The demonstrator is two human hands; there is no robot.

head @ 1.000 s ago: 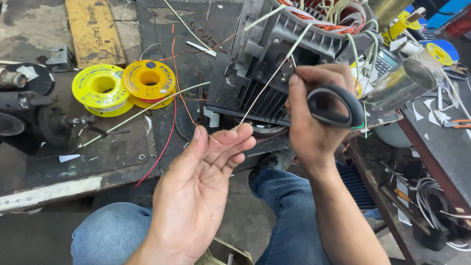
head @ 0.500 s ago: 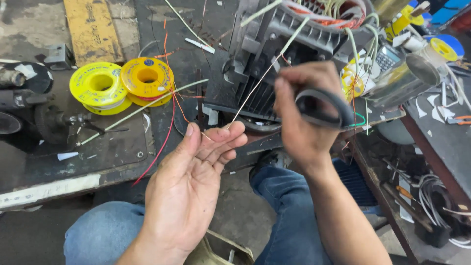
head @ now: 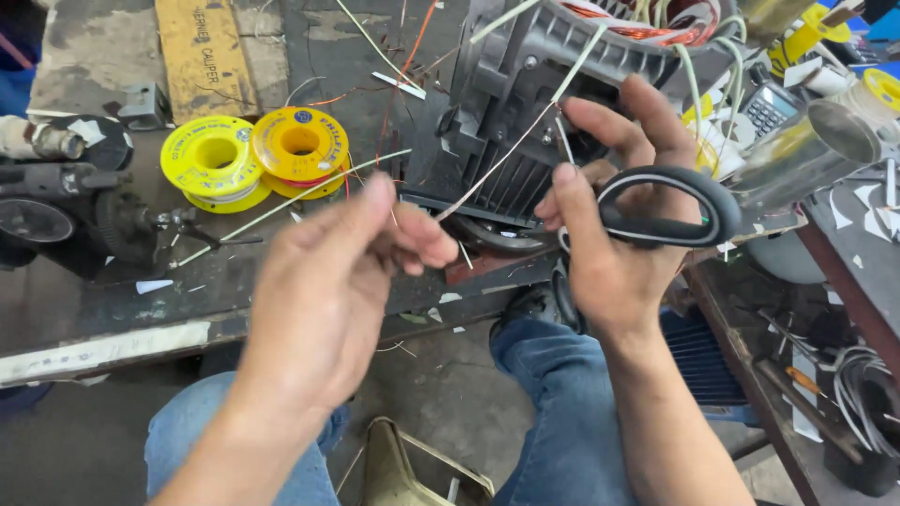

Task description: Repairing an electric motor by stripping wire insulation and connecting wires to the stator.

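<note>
Compared with the view one second earlier, the left hand [head: 328, 281] has turned from palm-up and open to fingers curled, its tips now closing toward the thin white sleeved wire [head: 511, 141]; the right hand [head: 609, 234] has moved little.

Dark grey finned metal motor housing [head: 525, 103]: sits on the scuffed dark workbench [head: 112, 309], its copper windings [head: 647, 28] exposed at the top. It is judged heavy and rigid, so it should stay put while its leads are worked.

Right hand: clenched around the black-handled scissors [head: 670, 201], fingers through the loop and thumb over it. The blades are hidden behind the hand, so whether they are parted cannot be told.

Left hand: fingers bent together, and it appears to pinch the free lower end of the wire; firm contact cannot be confirmed.

Thin white sleeved wire: runs diagonally from the top of the housing down to a point between the two hands. It is judged light, springy and slippery in its sleeve, and is best taken near its free end with thumb and forefinger.

Yellow tape spool [head: 214, 161] and orange tape spool [head: 300, 145]: lie touching on the bench, well left of both hands.
</note>
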